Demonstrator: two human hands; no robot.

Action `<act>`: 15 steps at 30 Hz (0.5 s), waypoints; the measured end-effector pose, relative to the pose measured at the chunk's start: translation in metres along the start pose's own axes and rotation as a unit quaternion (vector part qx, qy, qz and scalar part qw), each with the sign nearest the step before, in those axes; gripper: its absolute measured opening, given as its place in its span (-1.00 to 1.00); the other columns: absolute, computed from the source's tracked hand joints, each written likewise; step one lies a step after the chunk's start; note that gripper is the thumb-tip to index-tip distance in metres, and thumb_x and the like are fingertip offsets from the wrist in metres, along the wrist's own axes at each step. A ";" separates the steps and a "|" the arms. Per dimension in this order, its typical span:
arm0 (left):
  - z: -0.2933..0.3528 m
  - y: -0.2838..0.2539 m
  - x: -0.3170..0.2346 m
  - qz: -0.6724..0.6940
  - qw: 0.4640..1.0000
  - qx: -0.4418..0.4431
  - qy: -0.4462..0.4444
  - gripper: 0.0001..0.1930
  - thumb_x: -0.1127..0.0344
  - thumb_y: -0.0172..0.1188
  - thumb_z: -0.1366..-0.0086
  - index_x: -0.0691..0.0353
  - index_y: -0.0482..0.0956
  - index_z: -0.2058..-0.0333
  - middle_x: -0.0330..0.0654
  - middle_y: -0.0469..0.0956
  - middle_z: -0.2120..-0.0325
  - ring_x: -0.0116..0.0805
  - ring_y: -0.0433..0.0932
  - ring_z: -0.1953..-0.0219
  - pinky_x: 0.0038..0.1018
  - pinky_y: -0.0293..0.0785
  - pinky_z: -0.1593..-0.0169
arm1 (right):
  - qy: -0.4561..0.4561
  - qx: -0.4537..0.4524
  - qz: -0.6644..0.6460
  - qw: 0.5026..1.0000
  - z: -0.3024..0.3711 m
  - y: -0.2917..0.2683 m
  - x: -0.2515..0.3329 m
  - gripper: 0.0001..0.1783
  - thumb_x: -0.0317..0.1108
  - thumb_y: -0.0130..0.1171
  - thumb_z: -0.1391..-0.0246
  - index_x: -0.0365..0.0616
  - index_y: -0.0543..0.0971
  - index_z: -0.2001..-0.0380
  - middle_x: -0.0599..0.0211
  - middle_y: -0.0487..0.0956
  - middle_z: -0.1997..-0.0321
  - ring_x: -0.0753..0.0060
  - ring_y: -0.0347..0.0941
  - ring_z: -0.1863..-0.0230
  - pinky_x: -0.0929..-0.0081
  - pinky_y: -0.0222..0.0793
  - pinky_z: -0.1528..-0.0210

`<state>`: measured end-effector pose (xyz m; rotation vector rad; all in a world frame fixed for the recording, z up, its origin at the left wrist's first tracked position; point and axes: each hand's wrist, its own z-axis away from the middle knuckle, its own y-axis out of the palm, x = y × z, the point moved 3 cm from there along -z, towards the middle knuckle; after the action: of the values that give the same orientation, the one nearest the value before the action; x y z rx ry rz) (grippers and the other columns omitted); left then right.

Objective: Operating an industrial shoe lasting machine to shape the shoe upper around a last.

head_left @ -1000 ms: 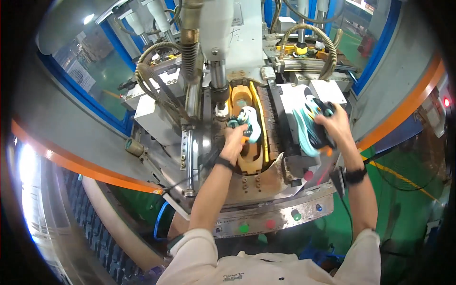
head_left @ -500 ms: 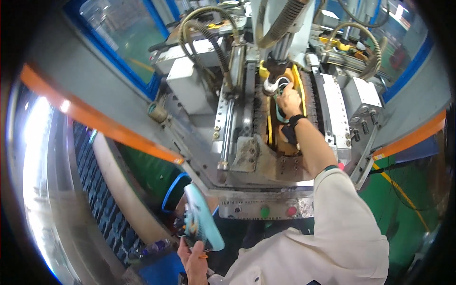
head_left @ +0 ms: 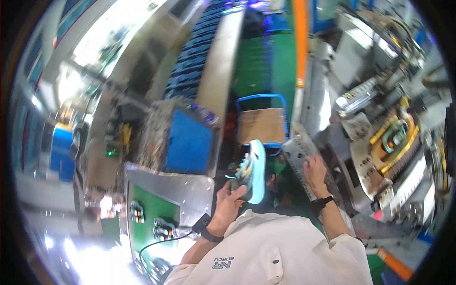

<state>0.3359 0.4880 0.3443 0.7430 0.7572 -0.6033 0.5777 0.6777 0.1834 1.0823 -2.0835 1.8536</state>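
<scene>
A light-blue sneaker [head_left: 255, 173] with a thick pale sole and a darker upper is gripped at one end by my left hand [head_left: 229, 203], its sole facing right. My right hand [head_left: 315, 174] rests over the machine's front control panel [head_left: 298, 151], fingers slightly bent and apart, with nothing visible in them. Whether a fingertip touches a button is hidden. To the right, a teal-green shoe [head_left: 395, 135] sits in the machine between yellow-edged pads [head_left: 400, 153].
A blue-framed trolley [head_left: 261, 124] with a brown board stands ahead. Left of it are a blue-faced box [head_left: 189, 142] and a dark ridged conveyor [head_left: 195, 61]. A green-surfaced, metal-edged table [head_left: 154, 195] carries several shoes at lower left. An orange post [head_left: 300, 42] rises beside the machine.
My view has swung left. My right hand has withdrawn from the shoe in the machine to the front panel. My left hand still holds the sneaker.
</scene>
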 end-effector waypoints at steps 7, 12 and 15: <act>0.055 -0.098 0.042 0.071 0.986 -0.149 0.002 -0.62 0.39 0.26 -0.25 0.45 0.46 0.01 -0.13 0.58 0.21 -0.38 0.60 0.24 -0.47 0.54 0.18 | -0.035 0.031 0.002 0.999 0.013 0.041 -0.027 -0.76 -0.49 0.13 -0.05 -0.18 0.53 0.17 0.05 0.50 0.13 -0.08 0.42 0.04 0.12 0.36 -0.01; 0.066 -0.218 0.062 0.181 0.945 -0.269 0.031 -0.73 0.50 0.22 -0.26 0.46 0.49 0.08 -0.06 0.59 0.19 -0.21 0.63 0.17 -0.34 0.57 0.03 | -0.062 -0.051 -0.051 0.995 -0.048 0.018 0.016 -0.74 -0.52 0.15 -0.02 -0.20 0.52 0.16 0.16 0.50 0.22 0.11 0.46 0.20 0.25 0.40 0.11; 0.061 -0.313 0.076 0.226 0.884 -0.405 0.048 -0.77 0.50 0.26 -0.21 0.44 0.54 0.16 -0.06 0.61 0.24 -0.17 0.64 0.21 -0.26 0.60 0.10 | -0.182 -0.103 -0.103 0.973 -0.135 -0.025 0.159 -0.78 -0.55 0.14 -0.08 -0.25 0.51 0.16 0.17 0.50 0.25 0.24 0.44 0.31 0.36 0.38 0.21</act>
<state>0.1808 0.2373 0.2000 0.1448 0.8033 0.1976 0.4309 0.7362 0.3218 1.6069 -2.1826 1.3919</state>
